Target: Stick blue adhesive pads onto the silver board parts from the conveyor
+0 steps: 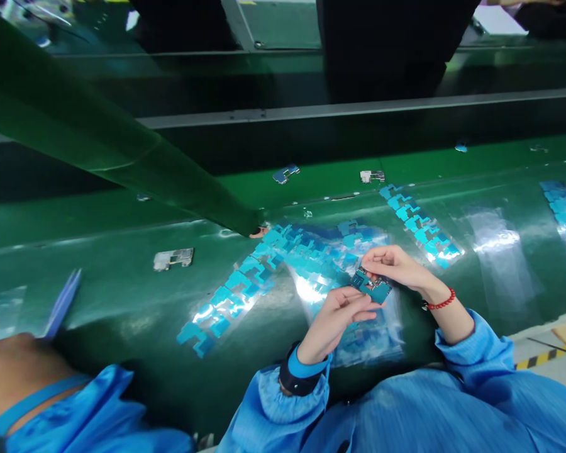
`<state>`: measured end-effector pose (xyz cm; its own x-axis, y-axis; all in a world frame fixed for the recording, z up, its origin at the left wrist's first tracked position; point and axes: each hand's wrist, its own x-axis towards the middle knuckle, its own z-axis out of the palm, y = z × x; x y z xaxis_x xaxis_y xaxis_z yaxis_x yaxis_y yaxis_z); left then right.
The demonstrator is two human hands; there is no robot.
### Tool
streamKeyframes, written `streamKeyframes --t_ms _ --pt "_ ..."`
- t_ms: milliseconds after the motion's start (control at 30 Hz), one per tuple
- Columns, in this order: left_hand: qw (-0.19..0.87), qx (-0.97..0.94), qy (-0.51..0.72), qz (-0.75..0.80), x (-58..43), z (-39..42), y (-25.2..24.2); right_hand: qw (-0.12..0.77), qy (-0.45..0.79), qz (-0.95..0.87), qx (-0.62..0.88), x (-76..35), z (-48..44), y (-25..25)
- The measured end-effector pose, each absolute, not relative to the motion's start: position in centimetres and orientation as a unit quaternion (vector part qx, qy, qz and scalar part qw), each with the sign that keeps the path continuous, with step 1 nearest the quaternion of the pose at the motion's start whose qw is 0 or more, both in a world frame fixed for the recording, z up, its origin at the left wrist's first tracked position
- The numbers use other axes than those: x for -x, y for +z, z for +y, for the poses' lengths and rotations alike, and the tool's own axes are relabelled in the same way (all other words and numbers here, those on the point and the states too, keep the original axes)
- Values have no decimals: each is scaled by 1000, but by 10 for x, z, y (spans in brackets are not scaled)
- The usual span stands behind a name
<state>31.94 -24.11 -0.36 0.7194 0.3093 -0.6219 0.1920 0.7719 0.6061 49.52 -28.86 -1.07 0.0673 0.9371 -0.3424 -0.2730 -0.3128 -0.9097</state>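
Note:
A small circuit board with a teal face (377,290) is held between both hands, over a pile of clear sheets with teal cut-out stickers (368,346). My left hand (336,314), with a blue and black wristband, has its fingers closed on the board's lower left side. My right hand (396,265), with a red bead bracelet at the wrist, pinches the board's upper edge. A strip of teal stickers (236,296) lies on the green mat to the left, and another strip (419,223) lies to the right.
Another person's hand (19,371) is at the lower left beside blue tweezers (63,302). Boards lie on the mat at left (173,258) and on the green strip behind (372,177). A thick green tube (122,145) slants down from upper left.

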Motion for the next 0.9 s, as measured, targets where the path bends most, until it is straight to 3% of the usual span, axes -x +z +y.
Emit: streamKeyframes --t_ms 400,600,733,900 --pt "873 -331 51 354 -319 -244 -4 488 606 -282 561 -495 -288 -10" --pt "873 -272 180 363 -318 -236 -4 476 561 -306 604 -500 -277 0" --pt "861 -211 270 377 -315 -226 -3 483 506 -316 641 -515 -244 1" --pt "859 -227 286 357 -312 -221 -8 494 394 -334 699 -552 -158 -17"
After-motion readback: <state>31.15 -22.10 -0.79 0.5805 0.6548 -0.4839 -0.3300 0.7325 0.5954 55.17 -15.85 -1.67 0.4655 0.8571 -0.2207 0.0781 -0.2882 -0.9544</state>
